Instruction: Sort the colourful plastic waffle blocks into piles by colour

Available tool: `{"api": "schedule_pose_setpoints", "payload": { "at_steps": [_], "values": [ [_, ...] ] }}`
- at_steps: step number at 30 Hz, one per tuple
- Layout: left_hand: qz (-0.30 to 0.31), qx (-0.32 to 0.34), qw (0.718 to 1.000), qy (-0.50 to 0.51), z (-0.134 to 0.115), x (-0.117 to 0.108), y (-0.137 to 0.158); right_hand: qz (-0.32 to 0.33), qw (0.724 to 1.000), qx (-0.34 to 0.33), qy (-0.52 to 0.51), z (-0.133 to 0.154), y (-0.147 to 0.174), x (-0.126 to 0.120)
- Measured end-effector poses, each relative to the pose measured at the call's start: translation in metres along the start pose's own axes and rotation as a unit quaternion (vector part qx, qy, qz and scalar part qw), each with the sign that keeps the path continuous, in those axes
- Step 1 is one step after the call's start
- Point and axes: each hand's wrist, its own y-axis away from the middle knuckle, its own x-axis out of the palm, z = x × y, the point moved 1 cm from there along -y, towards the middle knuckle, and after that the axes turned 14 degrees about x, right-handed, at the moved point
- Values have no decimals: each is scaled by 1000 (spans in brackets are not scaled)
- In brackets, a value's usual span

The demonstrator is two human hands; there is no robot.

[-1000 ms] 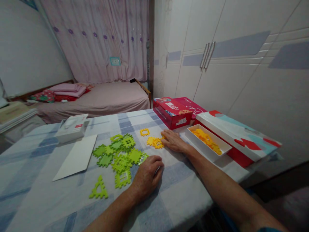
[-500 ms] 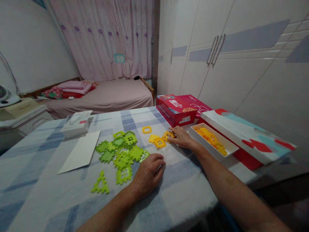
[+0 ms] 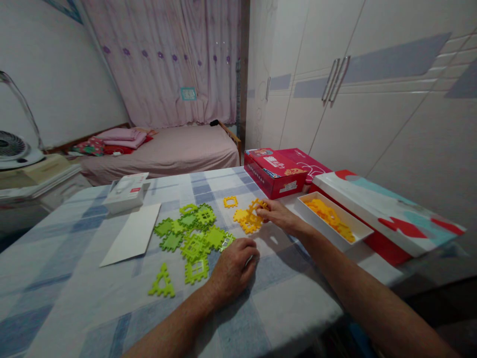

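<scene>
A pale wardrobe (image 3: 395,129) fills the right side, with a bed (image 3: 194,144) beyond the bench (image 3: 268,303) and its blue-checked cloth. The view has swung a little to the left over the last second, bringing a fan (image 3: 15,149) in at the left edge. On the bench the long white, red and teal box (image 3: 372,206), the red box (image 3: 274,171), the white card (image 3: 134,233) and the small white box (image 3: 124,196) lie as before. So does the shallow white tray (image 3: 309,219), which holds a heap of yellow pieces (image 3: 330,219). The green pieces (image 3: 196,243) are also unmoved, spread left of the left hand (image 3: 236,266). That hand still rests on the bench, fingers loosely curled; its palm is hidden, so I cannot tell whether it has hold of anything. The right hand (image 3: 278,214) has changed: half a second ago its fingers lay on a flat yellow piece, and now thumb and fingers pinch a yellow frame (image 3: 257,206), tipped up beside the flat yellow cluster (image 3: 242,219). A smaller-looking yellow ring (image 3: 230,202) lies apart behind them, unmoved
</scene>
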Motion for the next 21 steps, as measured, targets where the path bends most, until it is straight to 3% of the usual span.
{"api": "schedule_pose_setpoints", "payload": {
  "at_steps": [3,8,12,17,21],
  "values": [
    [-3,4,1000,-1,-1,-1,0,-8,986,-27,165,15,-4,15],
    [-6,7,1000,-5,0,0,1,-29,950,29,308,20,-18,26],
    [-6,7,1000,-8,-1,1,1,-26,960,5,280,16,-20,32],
    [0,11,1000,-1,1,1,1,-94,979,-54,171,13,-13,47],
    [5,7,1000,-4,3,1,3,-152,980,-79,103,21,4,22]
  ]
}}
